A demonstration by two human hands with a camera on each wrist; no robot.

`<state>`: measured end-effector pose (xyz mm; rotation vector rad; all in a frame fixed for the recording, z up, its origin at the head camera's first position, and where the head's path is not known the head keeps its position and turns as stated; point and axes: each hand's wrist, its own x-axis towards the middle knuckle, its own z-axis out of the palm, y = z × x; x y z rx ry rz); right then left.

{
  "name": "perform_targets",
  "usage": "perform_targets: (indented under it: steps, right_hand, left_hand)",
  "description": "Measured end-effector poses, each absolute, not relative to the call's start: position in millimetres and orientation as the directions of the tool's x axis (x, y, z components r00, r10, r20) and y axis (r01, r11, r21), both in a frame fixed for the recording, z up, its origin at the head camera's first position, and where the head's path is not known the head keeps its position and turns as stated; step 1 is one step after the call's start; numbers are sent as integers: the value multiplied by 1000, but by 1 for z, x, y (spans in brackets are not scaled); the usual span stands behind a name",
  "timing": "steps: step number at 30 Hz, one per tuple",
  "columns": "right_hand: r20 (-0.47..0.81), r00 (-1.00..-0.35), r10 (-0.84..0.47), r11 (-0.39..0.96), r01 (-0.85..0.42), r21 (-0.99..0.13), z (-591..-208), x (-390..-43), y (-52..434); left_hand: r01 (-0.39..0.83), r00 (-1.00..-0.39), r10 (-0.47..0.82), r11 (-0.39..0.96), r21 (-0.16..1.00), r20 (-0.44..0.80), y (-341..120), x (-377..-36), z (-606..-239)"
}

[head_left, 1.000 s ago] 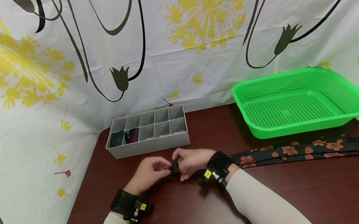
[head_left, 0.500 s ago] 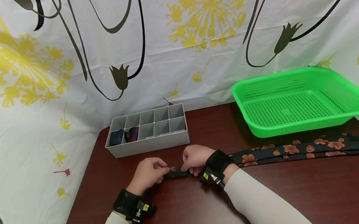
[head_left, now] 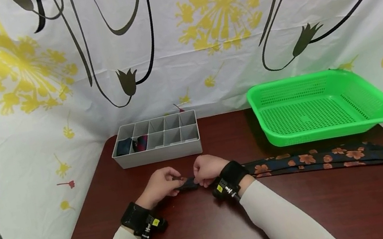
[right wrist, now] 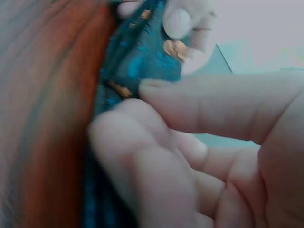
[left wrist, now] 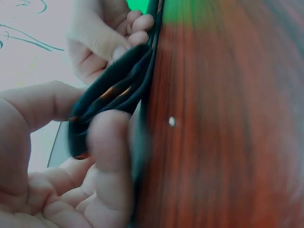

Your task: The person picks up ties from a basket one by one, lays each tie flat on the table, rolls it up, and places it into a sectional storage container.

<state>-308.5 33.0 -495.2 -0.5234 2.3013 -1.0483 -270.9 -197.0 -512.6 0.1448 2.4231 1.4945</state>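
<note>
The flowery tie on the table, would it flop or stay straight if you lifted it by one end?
Probably flop. The tie is thin cloth lying flat along the table, and its end bends between the left hand and right hand. It looks light, and may slide a little on the smooth wood. It should not roll or break.

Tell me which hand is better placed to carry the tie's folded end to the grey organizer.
Left, probably. The left hand pinches the folded end of the tie, and the grey organizer lies on its side; the right hand sits farther off.
</note>
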Motion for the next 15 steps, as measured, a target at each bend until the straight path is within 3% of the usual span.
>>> perform_targets:
  steps: [5, 11, 15]
  right_hand:
    - [-281, -837, -469, 684, -143, -715, -496, -305, 27]
    - [-268, -850, -454, 680, -136, -721, -495, -301, 22]
    - [-237, -861, -450, 657, -139, -741, -501, -301, 13]
  left_hand:
    - [-30, -977, 168, 493, 869, -129, -196, -273, -511]
    - [-1, -985, 142, 560, 828, -98, -198, -274, -508]
    - [3, -983, 162, 464, 886, -81, -200, -273, -504]
